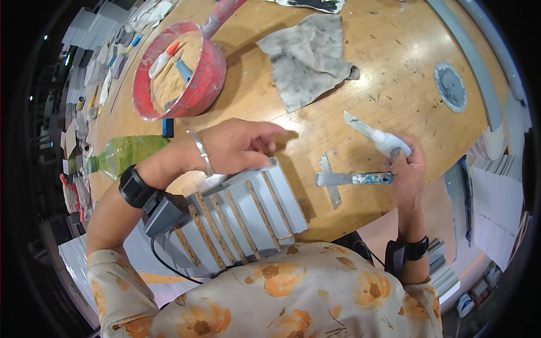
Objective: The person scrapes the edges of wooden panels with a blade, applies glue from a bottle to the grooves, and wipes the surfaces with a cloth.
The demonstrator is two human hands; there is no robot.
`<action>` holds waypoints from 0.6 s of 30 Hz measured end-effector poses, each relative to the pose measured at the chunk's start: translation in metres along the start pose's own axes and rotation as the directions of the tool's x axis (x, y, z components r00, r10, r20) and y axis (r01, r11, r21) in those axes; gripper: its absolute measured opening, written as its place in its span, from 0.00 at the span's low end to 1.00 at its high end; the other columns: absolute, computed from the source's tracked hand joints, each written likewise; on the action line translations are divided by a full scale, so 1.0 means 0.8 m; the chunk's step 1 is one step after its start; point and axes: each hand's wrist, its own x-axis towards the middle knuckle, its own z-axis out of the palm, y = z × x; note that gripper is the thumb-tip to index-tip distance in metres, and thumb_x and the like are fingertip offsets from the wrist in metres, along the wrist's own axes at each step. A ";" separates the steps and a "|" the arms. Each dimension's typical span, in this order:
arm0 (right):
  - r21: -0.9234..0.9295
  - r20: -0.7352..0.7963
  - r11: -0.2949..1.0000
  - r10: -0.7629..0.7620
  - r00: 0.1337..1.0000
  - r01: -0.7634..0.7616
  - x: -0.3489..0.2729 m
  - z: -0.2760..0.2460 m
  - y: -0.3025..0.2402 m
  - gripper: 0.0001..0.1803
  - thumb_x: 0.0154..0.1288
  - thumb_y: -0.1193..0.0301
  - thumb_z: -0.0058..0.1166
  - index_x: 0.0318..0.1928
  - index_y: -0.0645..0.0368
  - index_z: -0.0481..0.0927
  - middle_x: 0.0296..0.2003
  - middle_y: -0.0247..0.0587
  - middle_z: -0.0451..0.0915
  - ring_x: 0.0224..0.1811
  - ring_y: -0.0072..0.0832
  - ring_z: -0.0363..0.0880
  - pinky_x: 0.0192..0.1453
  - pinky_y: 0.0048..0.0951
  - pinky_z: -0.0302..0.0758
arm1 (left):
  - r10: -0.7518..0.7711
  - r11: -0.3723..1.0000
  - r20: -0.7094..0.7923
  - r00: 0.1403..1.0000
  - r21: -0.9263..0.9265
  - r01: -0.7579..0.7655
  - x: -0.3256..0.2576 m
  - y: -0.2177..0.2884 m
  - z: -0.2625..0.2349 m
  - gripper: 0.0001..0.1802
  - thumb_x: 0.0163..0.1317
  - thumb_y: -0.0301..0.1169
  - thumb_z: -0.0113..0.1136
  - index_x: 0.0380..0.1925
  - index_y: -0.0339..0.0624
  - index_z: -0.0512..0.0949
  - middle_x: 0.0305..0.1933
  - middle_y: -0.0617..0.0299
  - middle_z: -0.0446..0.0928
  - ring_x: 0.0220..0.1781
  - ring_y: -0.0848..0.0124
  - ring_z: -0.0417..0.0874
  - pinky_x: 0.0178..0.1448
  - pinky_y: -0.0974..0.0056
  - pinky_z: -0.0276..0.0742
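In my right hand (407,163) is a scraper (383,141) with a white handle and a flat pale blade pointing up and left. The fingers are wrapped round its handle. My left hand (242,145) is over the far end of several grey boards (239,211) with rough chipboard edges. Its index finger stretches to the right and the others are partly curled, with nothing seen in them. Just left of my right hand a putty knife (352,179) with a worn blue handle lies across a narrow metal strip (329,194) on the table.
A red pan (217,76) at the far left contains tan powder, a white bottle with an orange tip and a blue-handled tool. Nearby lie a green bottle (127,156) and a stained grey cloth (307,62). A round lid with grey paste (449,87) is on the wooden table (389,67).
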 end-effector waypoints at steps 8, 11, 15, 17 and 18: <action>-0.026 0.237 0.998 -0.044 0.971 0.052 0.000 0.059 -0.029 0.13 0.61 0.76 0.57 0.46 0.62 0.75 0.34 0.30 0.76 0.33 0.14 0.71 0.37 0.16 0.71 | -0.115 0.993 0.070 0.991 0.004 0.115 0.007 -0.007 0.012 0.15 0.60 0.31 0.60 0.45 0.37 0.77 0.31 0.60 0.80 0.33 0.77 0.78 0.40 0.70 0.74; -0.114 0.272 0.993 0.002 0.962 0.030 0.000 0.069 -0.030 0.13 0.58 0.76 0.59 0.44 0.61 0.76 0.35 0.30 0.77 0.33 0.15 0.71 0.36 0.17 0.70 | -0.065 0.997 0.047 0.997 0.051 0.062 0.006 -0.004 0.010 0.15 0.60 0.34 0.54 0.44 0.40 0.77 0.33 0.48 0.80 0.36 0.56 0.81 0.44 0.59 0.75; -0.303 0.413 0.921 -0.103 0.905 0.243 -0.005 0.089 -0.030 0.12 0.55 0.74 0.62 0.40 0.59 0.78 0.32 0.31 0.77 0.30 0.17 0.73 0.34 0.20 0.71 | 0.064 0.914 -0.022 0.998 0.402 -0.049 -0.007 0.010 -0.019 0.17 0.64 0.31 0.49 0.52 0.42 0.73 0.36 0.51 0.81 0.38 0.60 0.83 0.43 0.63 0.76; -0.329 0.453 0.884 -0.159 0.877 0.331 -0.004 0.099 -0.033 0.12 0.54 0.74 0.62 0.40 0.58 0.78 0.31 0.33 0.76 0.29 0.20 0.73 0.32 0.22 0.71 | 0.034 0.961 -0.155 0.987 0.278 0.010 -0.028 0.017 -0.036 0.17 0.65 0.28 0.47 0.54 0.41 0.71 0.36 0.56 0.81 0.38 0.68 0.81 0.45 0.65 0.76; -0.355 0.490 0.838 -0.212 0.846 0.415 -0.003 0.103 -0.035 0.12 0.54 0.75 0.62 0.40 0.58 0.78 0.30 0.35 0.76 0.27 0.24 0.74 0.31 0.23 0.71 | 0.017 0.987 -0.228 0.974 0.160 0.020 -0.041 0.023 -0.043 0.17 0.66 0.27 0.46 0.55 0.39 0.71 0.36 0.58 0.81 0.39 0.70 0.80 0.46 0.66 0.75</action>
